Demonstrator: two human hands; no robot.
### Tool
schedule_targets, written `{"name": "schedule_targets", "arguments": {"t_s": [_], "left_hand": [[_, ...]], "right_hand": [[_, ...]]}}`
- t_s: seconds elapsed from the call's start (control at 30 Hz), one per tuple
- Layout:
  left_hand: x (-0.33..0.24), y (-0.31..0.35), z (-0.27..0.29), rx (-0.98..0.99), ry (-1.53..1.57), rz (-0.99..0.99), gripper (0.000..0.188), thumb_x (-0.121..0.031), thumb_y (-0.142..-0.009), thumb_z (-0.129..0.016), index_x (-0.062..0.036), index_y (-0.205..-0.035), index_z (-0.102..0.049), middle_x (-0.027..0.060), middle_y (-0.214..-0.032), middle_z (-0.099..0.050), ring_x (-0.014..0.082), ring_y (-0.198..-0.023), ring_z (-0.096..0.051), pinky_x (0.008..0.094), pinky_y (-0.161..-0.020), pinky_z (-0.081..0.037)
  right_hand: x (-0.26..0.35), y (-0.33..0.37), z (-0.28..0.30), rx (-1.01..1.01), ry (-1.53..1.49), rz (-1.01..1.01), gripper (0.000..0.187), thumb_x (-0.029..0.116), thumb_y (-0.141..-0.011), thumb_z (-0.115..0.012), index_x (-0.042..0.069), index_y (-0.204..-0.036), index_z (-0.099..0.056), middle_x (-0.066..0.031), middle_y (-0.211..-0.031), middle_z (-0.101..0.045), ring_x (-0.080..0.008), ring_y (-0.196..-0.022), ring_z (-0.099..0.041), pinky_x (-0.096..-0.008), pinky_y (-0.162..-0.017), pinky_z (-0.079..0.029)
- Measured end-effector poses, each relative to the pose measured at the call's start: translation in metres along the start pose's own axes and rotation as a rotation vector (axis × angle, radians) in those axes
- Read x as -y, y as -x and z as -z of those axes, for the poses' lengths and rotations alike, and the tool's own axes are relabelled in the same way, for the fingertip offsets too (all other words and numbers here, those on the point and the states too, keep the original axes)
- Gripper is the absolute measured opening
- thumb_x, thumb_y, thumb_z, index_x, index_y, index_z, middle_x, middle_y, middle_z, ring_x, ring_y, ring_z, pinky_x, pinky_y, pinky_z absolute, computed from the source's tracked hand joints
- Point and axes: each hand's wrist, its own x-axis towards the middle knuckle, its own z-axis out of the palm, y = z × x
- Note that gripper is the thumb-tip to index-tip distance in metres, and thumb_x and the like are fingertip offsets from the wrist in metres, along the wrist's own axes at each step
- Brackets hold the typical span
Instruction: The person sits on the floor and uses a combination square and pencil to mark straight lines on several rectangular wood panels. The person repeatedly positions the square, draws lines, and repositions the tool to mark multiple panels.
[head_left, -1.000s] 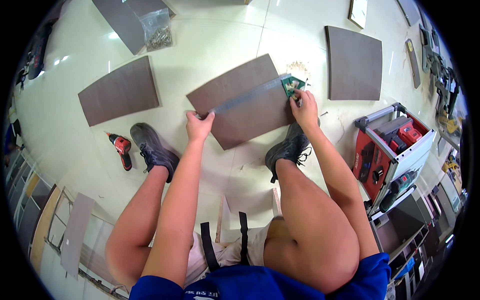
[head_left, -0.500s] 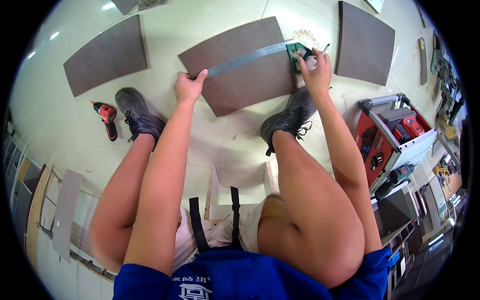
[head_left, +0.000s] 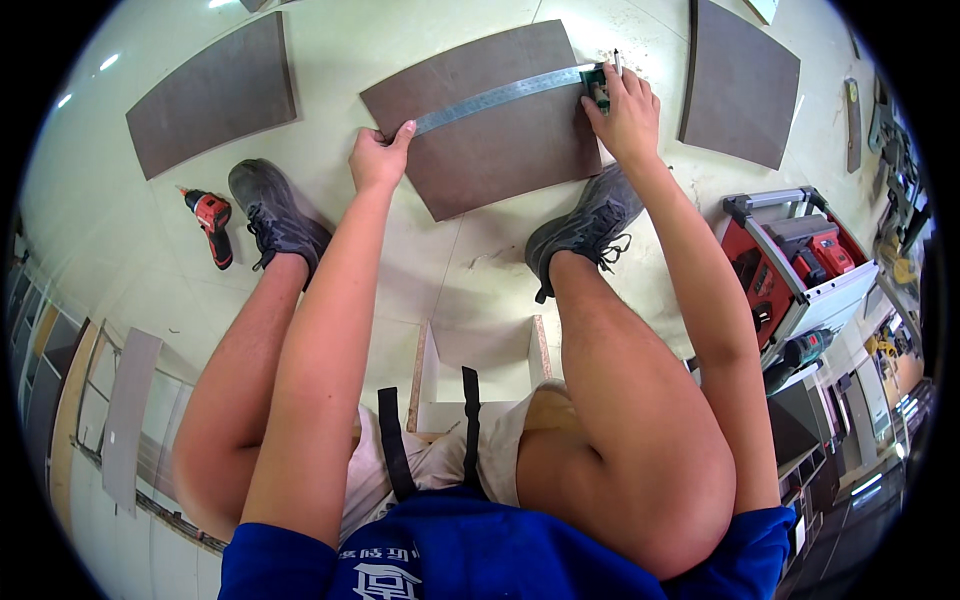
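A brown-grey board (head_left: 490, 150) lies flat on the floor between my feet. Across it rests the steel blade of a combination square (head_left: 500, 95). My left hand (head_left: 380, 158) pinches the blade's left end at the board's left edge, thumb on top. At the board's right edge, my right hand (head_left: 628, 120) is closed around the square's green head (head_left: 597, 85), which its fingers partly cover. A slim white pen (head_left: 617, 62) sticks up from between the fingers of that same hand.
Other brown boards lie at left (head_left: 215, 95) and right (head_left: 742, 85). A red and black cordless drill (head_left: 212, 225) is beside my left shoe (head_left: 270, 205). My right shoe (head_left: 590, 220) touches or nearly touches the middle board. A red tool case (head_left: 800, 260) stands at right.
My right hand has closed further over the green head, and the pen has swung from slanting right to nearly upright. The left hand keeps its pinch on the blade.
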Motion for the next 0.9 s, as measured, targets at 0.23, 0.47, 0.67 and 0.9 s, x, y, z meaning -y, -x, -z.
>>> {"name": "schedule_targets", "arguments": {"t_s": [0.23, 0.47, 0.67, 0.9], "left_hand": [[0.004, 0.004, 0.0, 0.015, -0.005, -0.053, 0.066, -0.055, -0.075, -0.085, 0.0008, -0.1, -0.059, 0.02, -0.094, -0.073, 0.035, -0.089, -0.071, 0.0423, -0.082, -0.055], [0.003, 0.012, 0.002, 0.005, -0.001, -0.087, 0.065, -0.053, -0.075, -0.086, -0.0004, -0.102, -0.059, 0.019, -0.095, -0.073, 0.0335, -0.09, -0.072, 0.0418, -0.082, -0.055], [0.012, 0.001, -0.007, -0.031, 0.052, -0.115, 0.061, -0.048, -0.077, -0.087, -0.0003, -0.096, -0.054, 0.0138, -0.081, -0.07, 0.023, -0.066, -0.066, 0.0354, -0.059, -0.052], [0.007, 0.004, -0.007, 0.002, 0.017, -0.037, 0.065, -0.057, -0.076, -0.084, -0.0012, -0.1, -0.059, 0.0179, -0.095, -0.073, 0.0343, -0.09, -0.071, 0.0429, -0.083, -0.055]], "right_hand": [[-0.001, 0.006, 0.001, 0.028, -0.025, -0.007, 0.06, 0.033, -0.083, -0.077, 0.008, -0.135, -0.061, -0.0108, -0.128, -0.062, -0.0313, -0.12, -0.056, -0.0449, -0.1, -0.044], [0.0, 0.007, 0.001, -0.001, -0.028, 0.004, 0.059, 0.032, -0.083, -0.077, 0.006, -0.134, -0.061, -0.011, -0.129, -0.062, -0.0315, -0.12, -0.056, -0.0451, -0.1, -0.044], [-0.001, 0.008, 0.0, -0.023, -0.039, 0.015, 0.059, 0.032, -0.085, -0.077, 0.007, -0.136, -0.06, -0.0113, -0.12, -0.064, -0.0308, -0.116, -0.058, -0.0439, -0.098, -0.045], [-0.006, 0.008, -0.005, 0.004, -0.085, 0.001, 0.06, 0.032, -0.085, -0.075, 0.005, -0.136, -0.059, -0.0132, -0.125, -0.063, -0.0326, -0.12, -0.056, -0.0451, -0.1, -0.044]]}}
